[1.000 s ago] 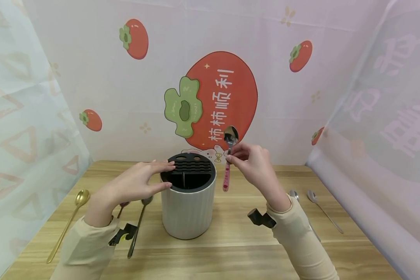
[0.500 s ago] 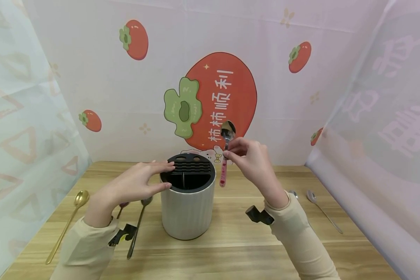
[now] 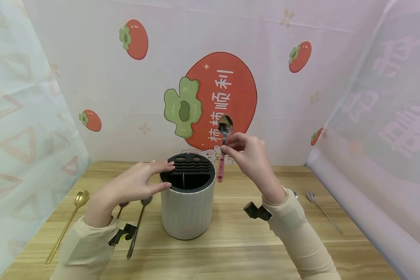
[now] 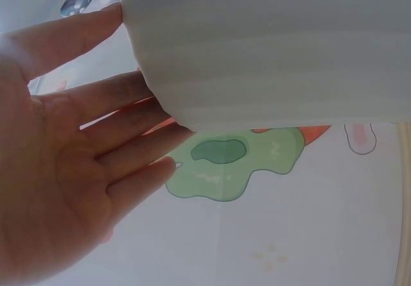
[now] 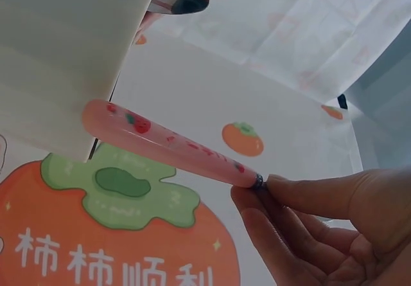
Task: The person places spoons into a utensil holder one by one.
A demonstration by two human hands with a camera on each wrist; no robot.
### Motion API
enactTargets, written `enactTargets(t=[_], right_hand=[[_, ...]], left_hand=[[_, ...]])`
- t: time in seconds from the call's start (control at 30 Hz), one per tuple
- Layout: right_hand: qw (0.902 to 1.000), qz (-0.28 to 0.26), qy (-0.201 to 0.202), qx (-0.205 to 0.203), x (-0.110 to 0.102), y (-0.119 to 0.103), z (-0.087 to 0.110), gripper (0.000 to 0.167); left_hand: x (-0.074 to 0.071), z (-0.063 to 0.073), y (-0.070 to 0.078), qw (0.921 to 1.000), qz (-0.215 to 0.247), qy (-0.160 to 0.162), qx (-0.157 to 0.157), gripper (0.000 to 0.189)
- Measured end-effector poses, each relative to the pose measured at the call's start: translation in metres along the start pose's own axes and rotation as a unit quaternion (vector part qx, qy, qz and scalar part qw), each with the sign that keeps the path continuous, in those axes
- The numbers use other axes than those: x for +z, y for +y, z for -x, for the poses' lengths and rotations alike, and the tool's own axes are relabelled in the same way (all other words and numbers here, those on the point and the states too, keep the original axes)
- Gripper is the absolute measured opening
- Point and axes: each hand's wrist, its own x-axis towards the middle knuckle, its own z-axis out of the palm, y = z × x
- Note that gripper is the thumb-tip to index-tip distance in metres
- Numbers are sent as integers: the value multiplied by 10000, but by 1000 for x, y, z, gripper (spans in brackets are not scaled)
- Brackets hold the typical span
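Note:
My right hand (image 3: pixel 250 155) pinches a spoon (image 3: pixel 221 165) by the neck, above its pink handle. The metal bowl points up and the handle hangs down beside the right rim of the holder. In the right wrist view the pink handle (image 5: pixel 173 148) shows red fruit prints and overlaps the holder's wall. My left hand (image 3: pixel 136 181) rests at the left rim of a white ribbed utensil holder (image 3: pixel 187 214), fingers fairly straight over its black divided top. From below, the left wrist view shows those fingertips (image 4: pixel 164 164) at the edge of the holder (image 4: pixel 257 61).
To the left lie a gold spoon (image 3: pixel 68 225), a dark spoon (image 3: pixel 138 227) and a reddish one (image 3: pixel 122 206) partly behind the left wrist. On the right are a silver spoon (image 3: pixel 323 212) and another (image 3: pixel 294 193) mostly hidden by the sleeve. A printed cloth backdrop (image 3: pixel 273 132) encloses the wooden table (image 3: pixel 227 249).
My right hand has moved left and slightly up with the spoon, bringing its handle to the holder's right rim. The left hand has stayed at the holder.

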Motion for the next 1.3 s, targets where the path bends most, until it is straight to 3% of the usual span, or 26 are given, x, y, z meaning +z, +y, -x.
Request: enactTargets(t=[0.93, 1.3], right_hand=[[9981, -403, 290, -370, 14, -11, -7, 12], [9989, -322, 138, -303, 21, -9, -8, 14]], left_hand=[[0, 0, 0, 10000, 59, 25, 35, 51], [0, 0, 0, 10000, 45, 17, 78, 51]])
